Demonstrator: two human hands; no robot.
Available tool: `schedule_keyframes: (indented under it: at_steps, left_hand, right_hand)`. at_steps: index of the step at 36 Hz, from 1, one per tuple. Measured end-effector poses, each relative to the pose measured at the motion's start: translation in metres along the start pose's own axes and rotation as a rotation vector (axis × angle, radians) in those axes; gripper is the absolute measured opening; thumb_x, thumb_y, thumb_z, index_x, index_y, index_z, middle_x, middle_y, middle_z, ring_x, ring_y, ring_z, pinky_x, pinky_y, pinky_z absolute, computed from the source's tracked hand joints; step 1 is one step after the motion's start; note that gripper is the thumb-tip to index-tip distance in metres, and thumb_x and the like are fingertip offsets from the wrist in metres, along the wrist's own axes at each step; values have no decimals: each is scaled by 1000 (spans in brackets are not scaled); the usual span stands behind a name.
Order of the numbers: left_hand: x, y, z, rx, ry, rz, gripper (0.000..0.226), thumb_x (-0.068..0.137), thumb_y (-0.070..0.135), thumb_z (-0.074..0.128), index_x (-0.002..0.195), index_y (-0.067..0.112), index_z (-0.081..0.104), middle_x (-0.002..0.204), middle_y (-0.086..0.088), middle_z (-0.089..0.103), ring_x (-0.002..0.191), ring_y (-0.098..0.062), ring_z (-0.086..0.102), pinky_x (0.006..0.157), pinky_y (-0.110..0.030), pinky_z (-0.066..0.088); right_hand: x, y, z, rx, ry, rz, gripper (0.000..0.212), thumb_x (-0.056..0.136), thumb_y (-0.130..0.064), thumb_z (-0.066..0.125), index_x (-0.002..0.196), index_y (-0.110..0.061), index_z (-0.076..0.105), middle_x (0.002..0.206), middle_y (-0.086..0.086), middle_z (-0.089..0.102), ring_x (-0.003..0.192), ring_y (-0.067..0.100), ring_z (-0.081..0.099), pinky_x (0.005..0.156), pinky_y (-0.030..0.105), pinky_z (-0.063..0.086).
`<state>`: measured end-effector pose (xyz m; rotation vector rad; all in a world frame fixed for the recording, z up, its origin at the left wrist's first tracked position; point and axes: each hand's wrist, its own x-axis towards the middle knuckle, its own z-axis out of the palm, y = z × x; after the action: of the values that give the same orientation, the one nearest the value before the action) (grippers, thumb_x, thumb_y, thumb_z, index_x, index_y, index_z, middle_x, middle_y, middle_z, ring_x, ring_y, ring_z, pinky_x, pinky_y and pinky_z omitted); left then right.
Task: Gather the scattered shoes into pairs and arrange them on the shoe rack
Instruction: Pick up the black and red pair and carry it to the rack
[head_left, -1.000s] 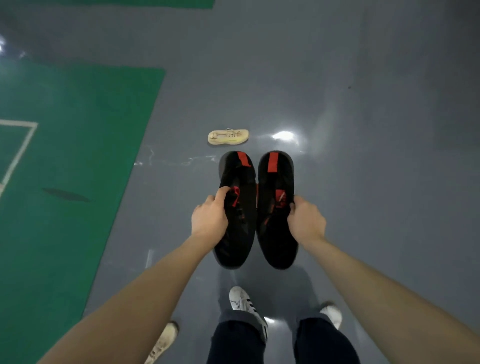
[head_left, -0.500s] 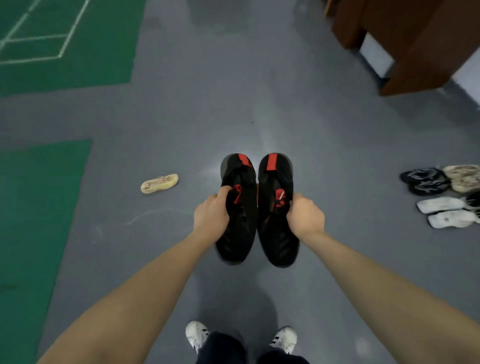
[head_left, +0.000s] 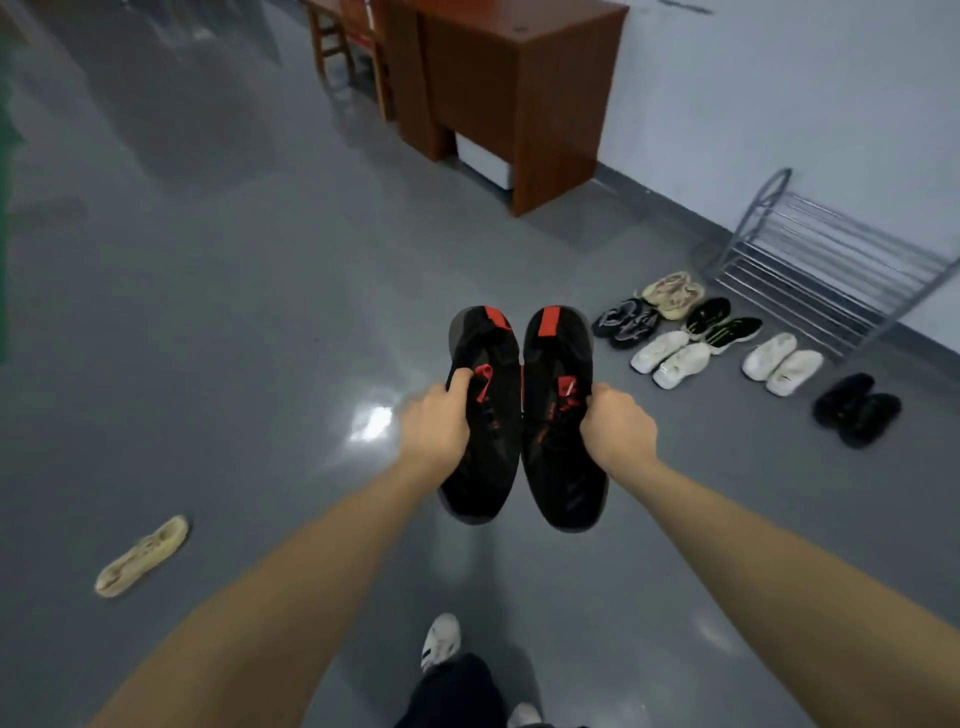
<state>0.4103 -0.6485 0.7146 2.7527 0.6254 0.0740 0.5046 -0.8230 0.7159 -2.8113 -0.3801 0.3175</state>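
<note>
My left hand (head_left: 435, 422) gripped one black-and-red shoe (head_left: 480, 415), my right hand (head_left: 615, 426) gripped its mate (head_left: 561, 421), mid-frame.

head view, looking forward and down, floor (head_left: 208, 312) near

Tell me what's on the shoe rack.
The shoe rack shows only bare metal bars on the visible tiers. Its right end runs out of frame, so that part can't be checked.

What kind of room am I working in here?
Probably an office or utility room: glossy grey floor, a wooden desk against a white wall, and a metal shoe rack.
</note>
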Motion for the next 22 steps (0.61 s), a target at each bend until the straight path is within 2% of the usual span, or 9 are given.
schedule_keyframes:
  at_steps: [3, 4, 9, 16, 22]
  left_hand:
    - [12, 14, 2, 20, 17, 49, 49, 92, 1, 36, 137, 20, 34, 103, -15, 58, 89, -37, 57, 77, -43, 47]
    - [31, 38, 12, 37, 20, 122, 48, 92, 1, 36, 137, 19, 35, 103, -14, 59, 89, -37, 57, 78, -41, 45]
    - [90, 96, 36, 62, -7, 269, 49, 91, -2, 35, 135, 20, 37, 98, -10, 62, 86, -32, 57, 86, -35, 36]
    - [187, 165, 64, 97, -61, 413, 49, 90, 0, 37, 134, 20, 38, 100, -10, 63, 90, -33, 58, 86, -35, 35]
    - [259, 215, 78, 76, -119, 500, 48, 91, 0, 37, 135, 19, 39, 103, -11, 63, 93, -33, 58, 85, -35, 35]
  right_hand:
    - [7, 12, -5, 4, 18, 18, 14, 96, -7, 37, 99, -4, 50, 99, 15, 60, 86, 33, 58, 63, 34, 36]
    - [18, 35, -15, 13, 38, 77, 13, 96, -7, 37, 99, -5, 49, 99, 14, 60, 85, 32, 58, 63, 34, 36]
    - [55, 85, -35, -9, 118, 181, 14, 94, -5, 39, 104, -4, 49, 105, 14, 59, 94, 32, 58, 65, 34, 36]
    - [124, 132, -61, -95, 122, 322, 19, 92, -2, 40, 108, -4, 49, 109, 12, 57, 99, 30, 56, 64, 33, 33]
    - [186, 163, -80, -45, 136, 439, 15, 92, -2, 39, 104, -4, 48, 105, 12, 58, 94, 31, 57, 64, 33, 35]
